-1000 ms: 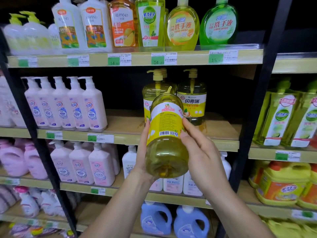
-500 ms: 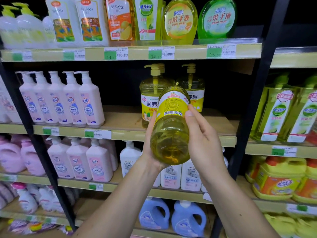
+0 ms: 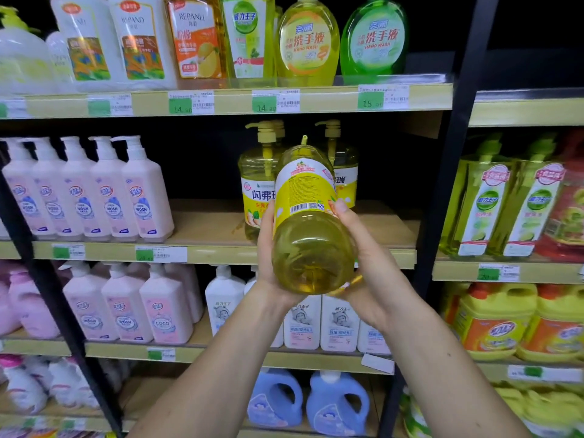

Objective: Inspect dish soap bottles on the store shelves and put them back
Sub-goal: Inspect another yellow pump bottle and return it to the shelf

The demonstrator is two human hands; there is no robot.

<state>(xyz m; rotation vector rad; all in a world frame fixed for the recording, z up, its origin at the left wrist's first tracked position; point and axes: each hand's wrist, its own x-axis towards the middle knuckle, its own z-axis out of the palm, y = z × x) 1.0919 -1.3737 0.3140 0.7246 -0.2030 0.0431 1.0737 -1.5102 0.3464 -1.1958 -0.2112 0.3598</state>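
I hold a large clear dish soap bottle (image 3: 308,229) of yellow liquid between both hands, tilted so its base faces me and its pump points at the shelf. Its yellow back label with a barcode faces up. My left hand (image 3: 267,257) grips the left side and underside. My right hand (image 3: 360,257) grips the right side, thumb on the label's edge. Two matching pump bottles, one on the left (image 3: 256,184) and one on the right (image 3: 346,175), stand behind it on the middle shelf (image 3: 205,229).
Pink pump bottles (image 3: 94,191) fill the left of the middle shelf. Hand wash and detergent bottles (image 3: 303,39) line the top shelf. White baby-wash bottles (image 3: 338,324) and blue jugs (image 3: 335,403) stand below. A black upright (image 3: 442,216) separates the right bay of green bottles (image 3: 505,207).
The bottle has tipped further away from me, showing more of its base. Both hands have shifted lower round its bottom end, and it sits a little farther right.
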